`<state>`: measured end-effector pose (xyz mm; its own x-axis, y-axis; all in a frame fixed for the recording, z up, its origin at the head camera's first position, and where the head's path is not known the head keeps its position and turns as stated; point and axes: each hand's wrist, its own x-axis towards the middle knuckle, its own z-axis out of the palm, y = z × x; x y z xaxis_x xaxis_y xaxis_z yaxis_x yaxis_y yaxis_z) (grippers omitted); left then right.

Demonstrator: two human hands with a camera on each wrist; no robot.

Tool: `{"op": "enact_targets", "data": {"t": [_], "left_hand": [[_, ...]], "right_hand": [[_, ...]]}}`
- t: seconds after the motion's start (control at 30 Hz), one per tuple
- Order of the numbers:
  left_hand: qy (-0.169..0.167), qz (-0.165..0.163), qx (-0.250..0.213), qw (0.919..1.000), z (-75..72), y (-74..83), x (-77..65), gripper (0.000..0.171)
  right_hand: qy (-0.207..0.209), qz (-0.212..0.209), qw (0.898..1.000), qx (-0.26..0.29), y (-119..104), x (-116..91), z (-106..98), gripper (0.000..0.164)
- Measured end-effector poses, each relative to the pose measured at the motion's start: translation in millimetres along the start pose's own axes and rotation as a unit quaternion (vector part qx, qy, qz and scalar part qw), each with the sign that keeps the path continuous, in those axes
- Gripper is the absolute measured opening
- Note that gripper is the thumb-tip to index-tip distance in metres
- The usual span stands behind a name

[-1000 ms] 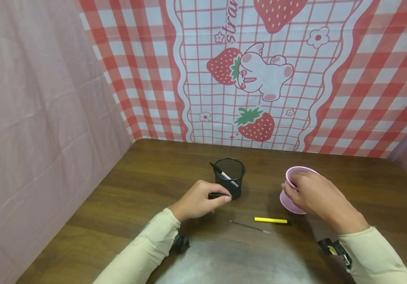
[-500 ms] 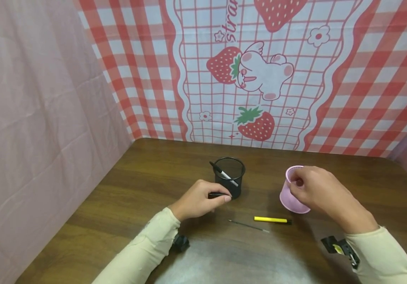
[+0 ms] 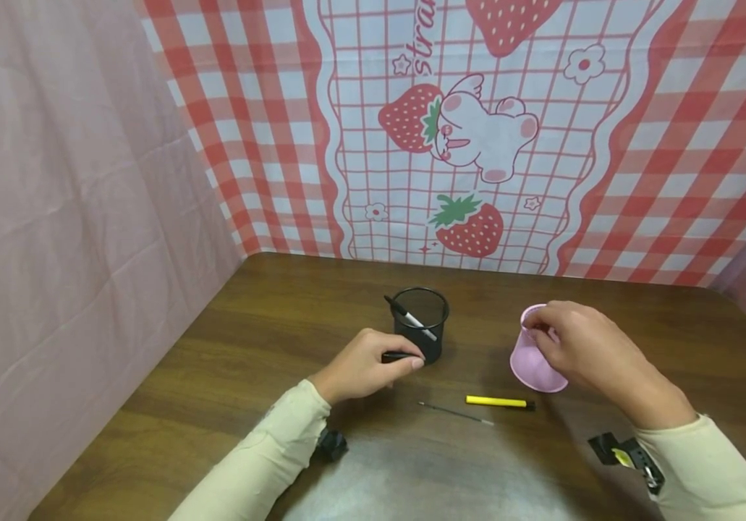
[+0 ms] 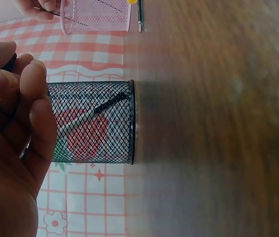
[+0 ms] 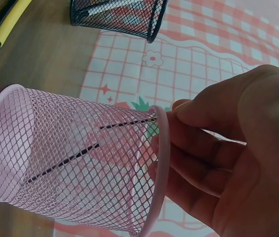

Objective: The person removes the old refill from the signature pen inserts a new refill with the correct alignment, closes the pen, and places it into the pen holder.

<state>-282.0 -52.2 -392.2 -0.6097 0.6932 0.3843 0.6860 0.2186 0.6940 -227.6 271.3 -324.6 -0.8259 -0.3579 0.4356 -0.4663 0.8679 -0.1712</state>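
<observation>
My left hand (image 3: 369, 365) grips a black pen (image 3: 397, 357) in front of the black mesh pen cup (image 3: 430, 347), where a white marker with a black end (image 3: 412, 320) leans. At the pink mesh cup (image 3: 535, 367), my right hand (image 3: 584, 340) is at the rim, fingers curled. In the right wrist view the fingertips meet at the pink rim (image 5: 162, 173), pinching the upper end of a thin dark pen refill (image 5: 129, 123) that runs down inside. Another thin dark line (image 5: 63, 164) shows lower in that cup. My palm hides part of the left pen.
Between the hands lie a yellow pen with a black end (image 3: 496, 401) and a thin refill (image 3: 456, 413) on the wooden table (image 3: 229, 340). A strawberry-print checked cloth (image 3: 268, 145) hangs behind the table, and a pale pink curtain (image 3: 86, 217) at its left.
My right hand has come up from inside the pink cup to its rim, and that cup has shifted very slightly. The left hand stays still with the pen.
</observation>
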Motion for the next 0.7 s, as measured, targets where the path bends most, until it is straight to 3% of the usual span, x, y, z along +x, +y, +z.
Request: {"op": "enact_targets", "data": {"t": [0.7], "left_hand": [[0.008, -0.006, 0.000, 0.9999, 0.9, 2.6, -0.4, 0.020]], "right_hand": [[0.042, -0.025, 0.998, -0.026, -6.8, -3.8, 3.6, 0.014]]}}
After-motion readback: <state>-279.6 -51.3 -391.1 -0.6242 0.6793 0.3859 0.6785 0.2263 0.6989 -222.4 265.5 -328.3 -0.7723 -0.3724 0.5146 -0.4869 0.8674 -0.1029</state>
